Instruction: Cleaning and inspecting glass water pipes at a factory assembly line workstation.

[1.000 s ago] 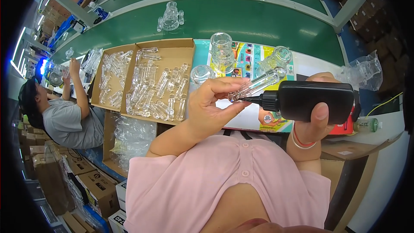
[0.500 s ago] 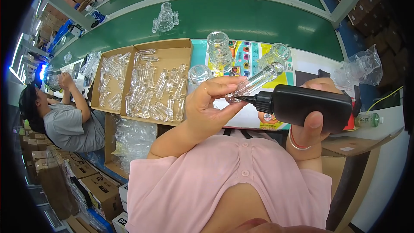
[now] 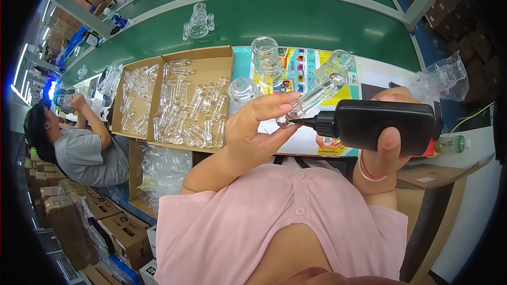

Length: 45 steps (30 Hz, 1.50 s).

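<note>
My left hand [image 3: 260, 126] pinches the lower end of a clear tubular piece [image 3: 316, 95] with a rounded knob at its far end, tilted up and to the right. From the right, my right hand [image 3: 381, 161] grips a black squeeze bottle [image 3: 388, 121] lying nearly level. The bottle's thin nozzle [image 3: 303, 121] points left, its tip at the lower end of the clear piece beside my left fingers. Whether the tip touches it, or any liquid comes out, I cannot make out. Behind the piece stand clear ribbed vessels, one upright [image 3: 265, 60] and one [image 3: 338, 66] partly overlapped by it.
Left of my hands, a cardboard tray [image 3: 232, 63] holds several clear tubular pieces. A clear assembled vessel [image 3: 198, 24] stands on the green table [image 3: 285, 21]. At right lie a bagged clear vessel [image 3: 446, 80] and a green bottle [image 3: 451, 144]. A co-worker [image 3: 87, 150] sits at far left.
The black bottle has shifted slightly right, its nozzle still at the clear piece's lower end. The piece has tilted a little. Both grips are unchanged.
</note>
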### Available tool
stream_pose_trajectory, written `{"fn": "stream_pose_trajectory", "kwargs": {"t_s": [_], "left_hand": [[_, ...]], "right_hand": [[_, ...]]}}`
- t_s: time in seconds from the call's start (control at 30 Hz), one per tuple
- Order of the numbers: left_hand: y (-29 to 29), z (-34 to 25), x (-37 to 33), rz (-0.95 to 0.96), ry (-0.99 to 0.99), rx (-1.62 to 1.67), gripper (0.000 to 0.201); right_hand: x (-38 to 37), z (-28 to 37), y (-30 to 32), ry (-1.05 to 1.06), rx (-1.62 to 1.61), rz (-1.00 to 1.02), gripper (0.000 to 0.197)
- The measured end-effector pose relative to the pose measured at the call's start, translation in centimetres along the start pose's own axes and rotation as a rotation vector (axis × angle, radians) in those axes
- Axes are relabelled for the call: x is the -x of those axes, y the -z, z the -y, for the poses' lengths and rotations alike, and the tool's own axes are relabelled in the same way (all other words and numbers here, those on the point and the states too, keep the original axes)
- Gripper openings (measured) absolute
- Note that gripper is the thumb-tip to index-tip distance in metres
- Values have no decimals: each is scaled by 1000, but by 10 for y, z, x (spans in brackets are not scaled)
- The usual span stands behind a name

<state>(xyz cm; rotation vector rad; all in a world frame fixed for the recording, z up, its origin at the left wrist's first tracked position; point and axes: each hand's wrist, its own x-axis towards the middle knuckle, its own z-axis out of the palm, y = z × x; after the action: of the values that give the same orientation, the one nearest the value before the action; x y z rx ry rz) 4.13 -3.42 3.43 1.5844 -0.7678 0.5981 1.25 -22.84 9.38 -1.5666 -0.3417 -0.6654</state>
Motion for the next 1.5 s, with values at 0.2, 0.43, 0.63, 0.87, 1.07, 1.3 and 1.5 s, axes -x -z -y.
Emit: {"fn": "stream_pose_trajectory", "kwargs": {"t_s": [0.2, 0.43, 0.63, 0.87, 1.07, 1.3, 1.5], "left_hand": [[1, -2, -3, 20, -25, -75, 42], [3, -8, -8, 9, -59, -251, 38], [3, -9, -11, 25, -39, -271, 38], [6, -11, -5, 25, 227, -28, 37], [5, -23, -3, 66, 563, 523, 41], [10, -21, -5, 140, 639, 720, 39], [7, -21, -2, 109, 552, 550, 40]], "right_hand": [[1, -2, 7, 20, -19, 41, 48], [0, 8, 13, 400, 249, 282, 40], [7, 8, 6, 600, 365, 279, 49], [12, 4, 4, 660, 239, 219, 43], [18, 3, 7, 590, 109, 137, 41], [10, -11, 7, 857, 159, 189, 47], [21, -5, 6, 721, 119, 140, 39]]}}
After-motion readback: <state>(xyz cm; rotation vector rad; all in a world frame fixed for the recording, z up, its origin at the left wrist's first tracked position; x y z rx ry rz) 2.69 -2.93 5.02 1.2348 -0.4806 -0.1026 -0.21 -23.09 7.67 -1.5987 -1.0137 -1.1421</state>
